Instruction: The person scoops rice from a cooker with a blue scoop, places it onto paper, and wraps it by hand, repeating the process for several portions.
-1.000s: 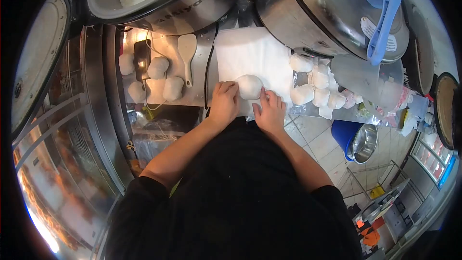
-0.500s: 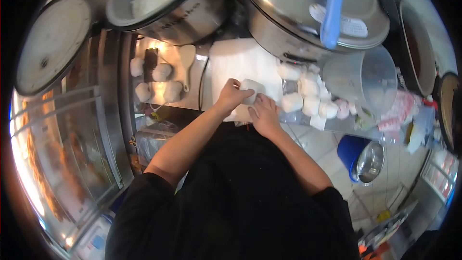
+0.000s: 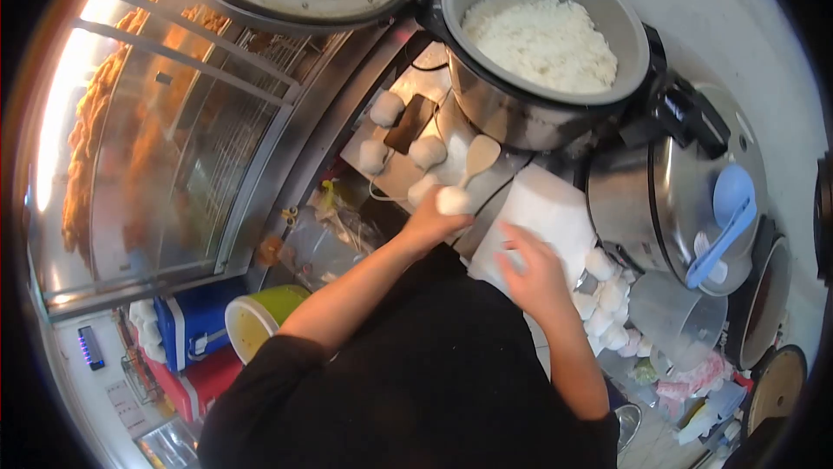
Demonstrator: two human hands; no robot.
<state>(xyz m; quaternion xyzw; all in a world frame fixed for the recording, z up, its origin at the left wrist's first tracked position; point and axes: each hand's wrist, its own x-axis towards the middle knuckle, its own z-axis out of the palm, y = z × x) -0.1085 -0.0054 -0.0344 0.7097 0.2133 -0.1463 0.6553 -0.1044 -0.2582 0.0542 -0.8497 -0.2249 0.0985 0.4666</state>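
Note:
My left hand (image 3: 427, 228) is closed around a white, rounded paper-wrapped bundle (image 3: 453, 201), at the front edge of the metal counter. Close beside it sit several similar wrapped bundles (image 3: 428, 152) around a dark phone (image 3: 410, 124). A pale rice paddle (image 3: 482, 157) lies just behind the held bundle. To the right, my right hand (image 3: 535, 271) is raised empty with fingers apart, somewhat blurred, over the front part of a stack of white paper sheets (image 3: 547, 204).
An uncovered rice cooker (image 3: 486, 87) full of white rice (image 3: 542, 39) stands behind. Right of it is a closed steel cooker (image 3: 625, 200) with a blue ladle (image 3: 724, 235) on top. More white bundles (image 3: 603, 308) and a clear tub (image 3: 677, 313) lie right. A glass display case (image 3: 173, 139) stands left.
The view has turned left. My left hand has carried the wrapped bundle off the paper stack toward the other bundles on the left. My right hand has let go of it and opened.

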